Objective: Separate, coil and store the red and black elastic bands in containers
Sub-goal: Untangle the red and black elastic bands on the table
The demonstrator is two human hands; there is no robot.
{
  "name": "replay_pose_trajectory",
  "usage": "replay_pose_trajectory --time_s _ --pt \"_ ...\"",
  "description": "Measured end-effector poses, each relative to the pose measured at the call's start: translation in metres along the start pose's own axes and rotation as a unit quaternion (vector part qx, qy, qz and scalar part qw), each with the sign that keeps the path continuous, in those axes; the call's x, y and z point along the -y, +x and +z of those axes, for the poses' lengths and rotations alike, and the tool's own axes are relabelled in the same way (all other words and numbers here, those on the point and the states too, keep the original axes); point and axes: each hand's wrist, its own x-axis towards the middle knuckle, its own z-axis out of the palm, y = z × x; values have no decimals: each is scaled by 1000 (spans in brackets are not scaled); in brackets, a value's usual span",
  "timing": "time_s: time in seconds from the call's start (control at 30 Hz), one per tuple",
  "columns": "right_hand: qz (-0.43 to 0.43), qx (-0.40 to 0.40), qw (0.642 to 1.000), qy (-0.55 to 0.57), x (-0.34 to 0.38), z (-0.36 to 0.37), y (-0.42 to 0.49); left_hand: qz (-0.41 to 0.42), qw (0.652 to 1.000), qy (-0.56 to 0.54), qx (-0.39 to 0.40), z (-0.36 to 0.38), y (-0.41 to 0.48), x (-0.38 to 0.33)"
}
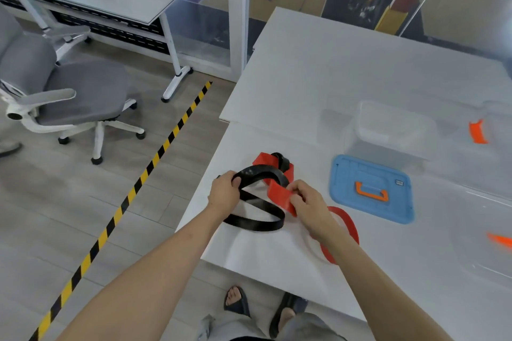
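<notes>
Our left hand (224,194) curls its fingers round the black elastic band (257,223), holding one loop up while the rest lies on the white table (318,69) near its left edge. Our right hand (307,203) pinches the red elastic band (278,191), which is tangled with the black one just beyond our hands. A clear container (393,130) stands open behind a blue lid (368,174), off to the right.
</notes>
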Motion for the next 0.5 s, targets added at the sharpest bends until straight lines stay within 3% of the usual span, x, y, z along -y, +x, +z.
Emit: replay_pose_trajectory --time_s 0.17,0.5 --pt "8 -29 1000 -8 8 -12 -11 -17 998 -21 -51 -10 -4 -11" --pt "-148 -61 987 6 27 -45 -34 -58 997 -32 -46 -16 -10 -19"
